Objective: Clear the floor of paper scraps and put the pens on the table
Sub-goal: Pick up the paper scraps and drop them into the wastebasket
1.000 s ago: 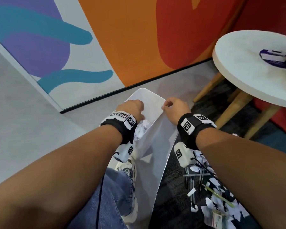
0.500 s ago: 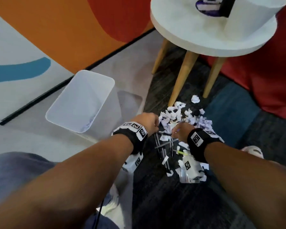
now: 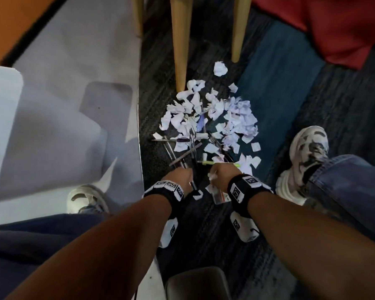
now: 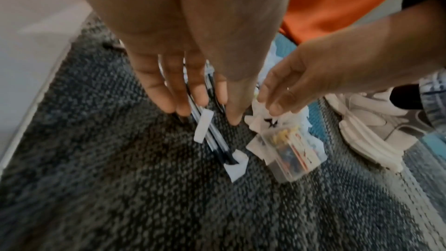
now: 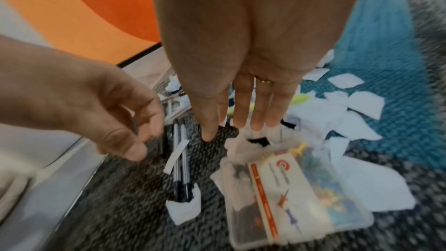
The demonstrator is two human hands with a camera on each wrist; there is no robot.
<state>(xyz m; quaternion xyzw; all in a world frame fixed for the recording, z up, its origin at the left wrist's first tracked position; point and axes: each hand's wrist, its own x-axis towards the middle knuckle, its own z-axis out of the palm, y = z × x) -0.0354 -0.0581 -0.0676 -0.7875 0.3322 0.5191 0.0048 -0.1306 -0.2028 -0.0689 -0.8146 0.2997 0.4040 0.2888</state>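
Black wristbands (image 3: 246, 191) with square markers, blue jeans (image 3: 351, 191), white sneakers (image 3: 307, 154).

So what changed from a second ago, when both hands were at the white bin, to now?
Both hands left the bin and came down to the carpet: the left hand reaches over two black pens, the right hand over paper scraps beside a clear pin box. Neither holds anything. The scrap pile and pens stay on the floor.
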